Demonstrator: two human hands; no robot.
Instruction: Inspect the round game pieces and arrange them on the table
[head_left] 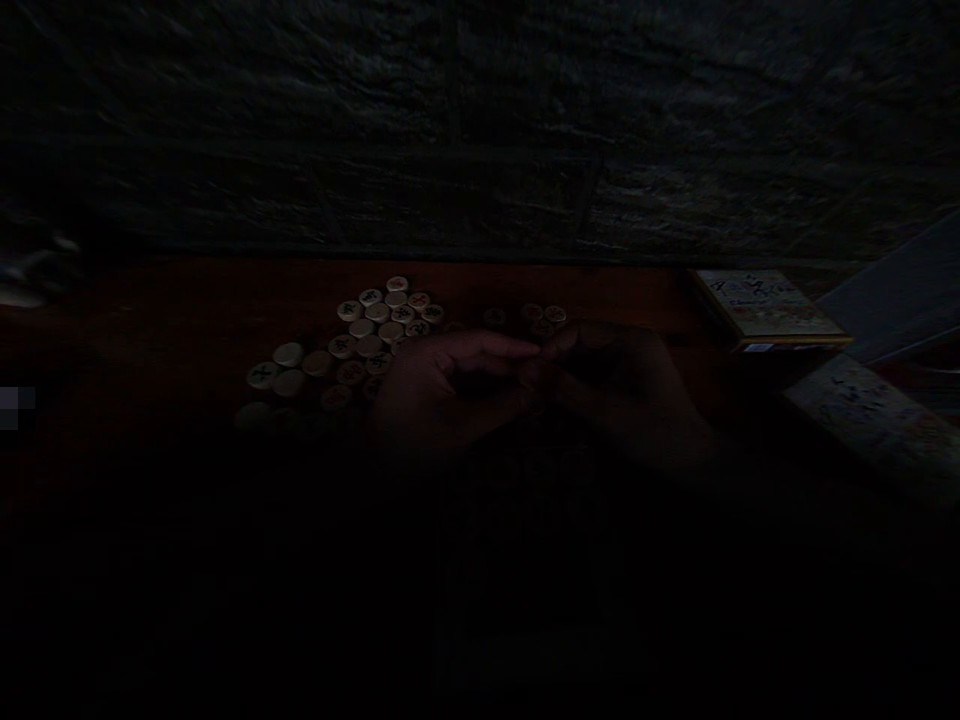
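In the dim head view, my left hand (427,395) and my right hand (637,385) meet near the middle, above the table. The fingertips of both are pinched close together, and whatever lies between them is lost in the dark. Round Chinese chess pieces (377,312) with red and black characters lie loosely grouped behind and left of my left hand, some with blank sides up. A few more pieces (555,314) sit just beyond my fingertips. Below my hands, faint round shapes (574,460) barely show.
A reddish-brown wooden table (187,320) runs up to a dark stone wall (450,120). At the right stands a flat box (772,300) with printed characters, and nearer lies a similar printed panel (877,420). A pale object (34,280) is at the left edge.
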